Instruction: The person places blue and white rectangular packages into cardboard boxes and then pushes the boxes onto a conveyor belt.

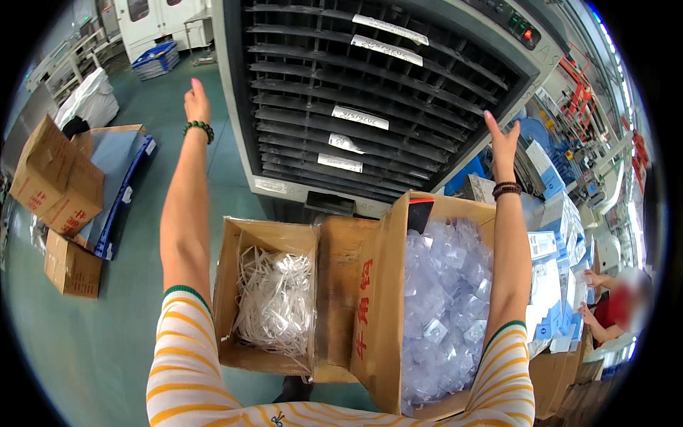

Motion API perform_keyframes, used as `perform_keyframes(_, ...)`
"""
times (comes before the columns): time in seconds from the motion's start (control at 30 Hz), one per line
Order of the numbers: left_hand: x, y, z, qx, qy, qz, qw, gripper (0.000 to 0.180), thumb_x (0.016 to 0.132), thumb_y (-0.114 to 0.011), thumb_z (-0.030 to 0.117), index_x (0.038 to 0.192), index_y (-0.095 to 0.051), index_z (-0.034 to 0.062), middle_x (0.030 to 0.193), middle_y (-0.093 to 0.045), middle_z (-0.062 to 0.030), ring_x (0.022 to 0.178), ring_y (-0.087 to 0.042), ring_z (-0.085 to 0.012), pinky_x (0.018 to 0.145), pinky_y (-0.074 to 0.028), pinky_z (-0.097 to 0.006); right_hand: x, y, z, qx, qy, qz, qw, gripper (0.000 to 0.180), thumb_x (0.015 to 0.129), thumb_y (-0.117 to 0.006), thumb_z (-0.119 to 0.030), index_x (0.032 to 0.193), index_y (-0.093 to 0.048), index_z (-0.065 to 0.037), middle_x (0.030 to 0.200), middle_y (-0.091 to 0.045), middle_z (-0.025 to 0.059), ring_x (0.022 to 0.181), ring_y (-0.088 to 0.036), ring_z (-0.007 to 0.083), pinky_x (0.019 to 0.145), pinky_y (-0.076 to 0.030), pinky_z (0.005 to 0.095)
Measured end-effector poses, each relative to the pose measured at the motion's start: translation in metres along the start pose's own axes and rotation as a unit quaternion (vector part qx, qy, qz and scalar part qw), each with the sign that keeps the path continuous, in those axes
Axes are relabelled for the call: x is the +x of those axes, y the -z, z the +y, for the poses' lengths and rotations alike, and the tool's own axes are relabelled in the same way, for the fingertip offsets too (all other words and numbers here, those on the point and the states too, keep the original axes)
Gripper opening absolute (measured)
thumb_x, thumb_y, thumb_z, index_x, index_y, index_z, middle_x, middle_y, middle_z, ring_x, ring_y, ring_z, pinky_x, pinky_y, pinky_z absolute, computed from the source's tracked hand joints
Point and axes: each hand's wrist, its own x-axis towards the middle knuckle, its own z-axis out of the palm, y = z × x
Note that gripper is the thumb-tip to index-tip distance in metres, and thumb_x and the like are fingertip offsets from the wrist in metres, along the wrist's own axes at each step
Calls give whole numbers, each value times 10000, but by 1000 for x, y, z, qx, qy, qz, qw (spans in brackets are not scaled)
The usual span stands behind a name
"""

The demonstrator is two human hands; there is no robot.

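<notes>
Both arms stretch forward, fingers straight and together, clasping nothing: the left hand (196, 99) over the green floor (85, 341), the right hand (501, 139) before the big louvred fan unit (377, 92). Below the arms stand a carton of white strips (274, 299) and, touching it, a taller carton of clear plastic bags (445, 299).

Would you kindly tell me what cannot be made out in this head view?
- Left hand: raised, seen edge-on, small; finger pose unclear.
- Right hand: the same.
- Bottom of the box of clear bags: hidden by the bags.
- Co-worker: cut off by the right rim.
- Far room: too small.
</notes>
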Motion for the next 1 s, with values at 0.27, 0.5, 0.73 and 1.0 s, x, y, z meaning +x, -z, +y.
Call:
perform_keyframes(0.27, 53, -78, -39, 3, -78, 32, 996, 745, 884, -281, 571, 857, -545, -126, 836, -592, -250, 848, -548, -339, 815, -392, -413, 39, -20, 29, -83, 53, 3, 995, 935, 837, -481, -556, 1373, -54, 80, 1430, -148, 254, 1336, -162, 332, 1067, -175, 335)
perform_keyframes(0.5, 20, -78, -48, 51, -81, 39, 995, 767, 870, -259, 588, 995, -500, -129, 1059, -515, -332, 1049, -464, -449, 922, -340, -439, 63, -18, 41, -66, 38, -50, 996, 916, 841, -479, -556, 1382, -69, 59, 1416, -202, 251, 1312, -235, 324, 1048, -213, 329)
perform_keyframes(0.73, -3, -100, -30, 123, -44, 29, 991, 827, 861, -249, 614, 997, -516, -156, 1040, -536, -337, 1054, -485, -449, 910, -366, -458, 111, 9, 84, -113, 67, -31, 991, 915, 839, -503, -534, 1367, -91, 88, 1369, -311, 244, 1267, -317, 296, 1025, -247, 313)
perform_keyframes(1.0, -121, 47, -18, 0, 195, -215, 957, 924, 763, -393, 724, 1406, -178, 97, 1452, -205, -127, 1347, -169, -240, 1046, -75, -539, -41, -44, 56, -259, 244, -155, 922, 370, 904, -411, -341, 954, -600, -27, 1021, -569, 202, 981, -534, 322, 869, -415, 423)
